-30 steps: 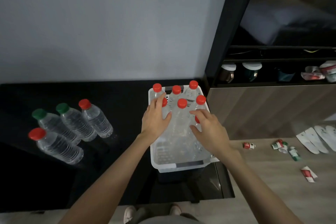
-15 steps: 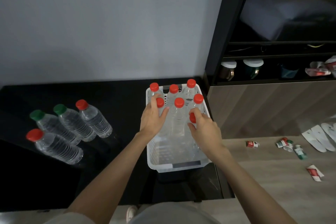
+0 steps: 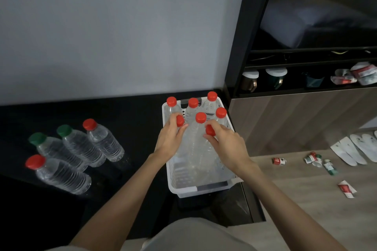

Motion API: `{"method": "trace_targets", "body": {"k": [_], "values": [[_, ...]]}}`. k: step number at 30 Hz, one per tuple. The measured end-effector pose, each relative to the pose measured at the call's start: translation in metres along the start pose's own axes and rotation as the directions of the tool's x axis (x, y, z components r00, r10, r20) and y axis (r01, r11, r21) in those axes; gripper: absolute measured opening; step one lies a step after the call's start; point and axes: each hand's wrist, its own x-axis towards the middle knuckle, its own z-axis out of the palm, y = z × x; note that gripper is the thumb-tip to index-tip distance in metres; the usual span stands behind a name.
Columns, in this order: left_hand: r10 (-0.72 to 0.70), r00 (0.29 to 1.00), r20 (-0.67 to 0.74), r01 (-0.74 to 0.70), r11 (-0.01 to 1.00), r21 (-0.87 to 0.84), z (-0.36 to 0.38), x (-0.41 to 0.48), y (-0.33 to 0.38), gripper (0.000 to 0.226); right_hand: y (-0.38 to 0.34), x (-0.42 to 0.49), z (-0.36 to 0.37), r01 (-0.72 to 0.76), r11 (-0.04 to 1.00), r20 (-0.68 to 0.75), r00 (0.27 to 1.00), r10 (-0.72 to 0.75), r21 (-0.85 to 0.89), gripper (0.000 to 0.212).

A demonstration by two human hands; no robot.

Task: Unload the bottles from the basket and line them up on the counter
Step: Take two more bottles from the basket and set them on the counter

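step in hand: pick-up, two bottles at once. the white basket (image 3: 204, 189) sits at the right end of the black tabletop (image 3: 132, 120), and both hands are inside it. the left hand (image 3: 170, 142) has its fingers (image 3: 183, 127) curled round the neck of the left bottle (image 3: 180, 120). the right hand (image 3: 227, 145) has its fingers (image 3: 219, 126) pinched round the neck of the right bottle (image 3: 210, 130), just under the red cap. five more red-capped bottles (image 3: 201, 117) stand upright behind them. neither held bottle looks clear of the rim yet.

progress, as judged: four unloaded bottles (image 3: 89, 124), two with green caps and two with red, stand near one another at the left of the tabletop. about a third is done.

next move calls for a straight lift so the neighbours are not tipped, then a carry left to set both beside the four.

writing: the bottles are clear, ribbed and show no label. the small packets (image 3: 279, 161) on the floor (image 3: 306, 199) carry print too small to read.
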Motion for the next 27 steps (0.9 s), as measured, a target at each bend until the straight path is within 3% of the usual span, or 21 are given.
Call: {"method": "trace_targets", "body": {"k": [7,18,22,27], "values": [[0.042,0.998,-0.046,-0.044,0.999,-0.029,-0.02,0.007,0.015,0.029,-0.025,0.002,-0.023,0.077,0.977,-0.168,0.985,-0.044,0.197,0.026],[0.218,0.939,-0.266,-0.254,0.961,-0.108,-0.136,0.02,0.094,0.029,-0.089,0.036,-0.087,0.282,0.878,-0.427,0.899,-0.101,0.386,0.026],[0.277,0.916,-0.29,-0.307,0.949,-0.065,-0.177,0.008,0.105,0.026,-0.119,0.056,-0.093,0.367,0.842,-0.427,0.885,-0.185,0.396,0.027],[0.249,0.922,-0.298,-0.256,0.966,0.014,-0.204,-0.017,0.078,0.017,-0.152,0.074,-0.074,0.422,0.819,-0.383,0.883,-0.272,0.39,0.028]]}}
